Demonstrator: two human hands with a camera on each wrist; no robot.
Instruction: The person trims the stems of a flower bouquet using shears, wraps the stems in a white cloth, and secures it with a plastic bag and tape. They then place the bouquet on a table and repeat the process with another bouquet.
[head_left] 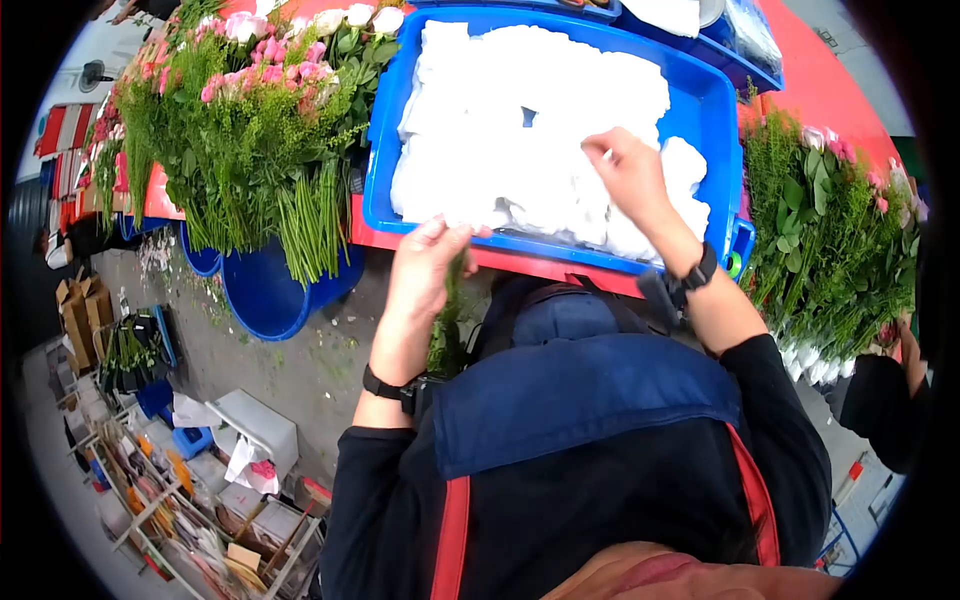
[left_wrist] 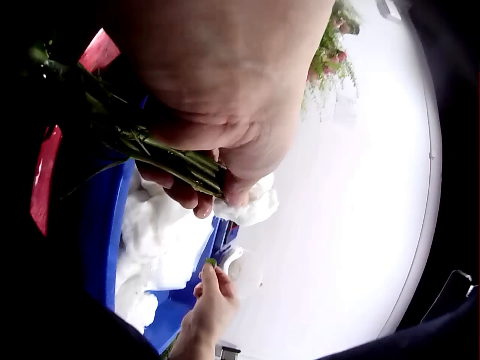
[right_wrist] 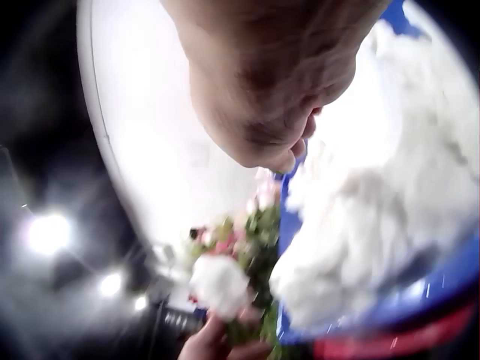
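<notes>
My left hand (head_left: 428, 268) grips a bundle of green stems (left_wrist: 184, 165) at the near edge of a blue tray (head_left: 384, 165). Below that hand the stems hang down. A white cotton wad (right_wrist: 219, 285) covers the stem ends, just past the left thumb and fingers. Over the tray, my right hand (head_left: 632, 178) has its thumb and fingertips together, pinching a small green bit (left_wrist: 211, 262), too small to identify. White cotton (head_left: 480, 130) fills most of the tray, in soft, uneven heaps under the right hand.
Pink and white flower bunches (head_left: 270, 130) with long stems lie left of the tray. More bunches (head_left: 810, 220) lie to the right, near another person's arm (head_left: 908, 350). Blue tubs (head_left: 262, 295) stand on the floor at left, beyond a crowded rack (head_left: 180, 500).
</notes>
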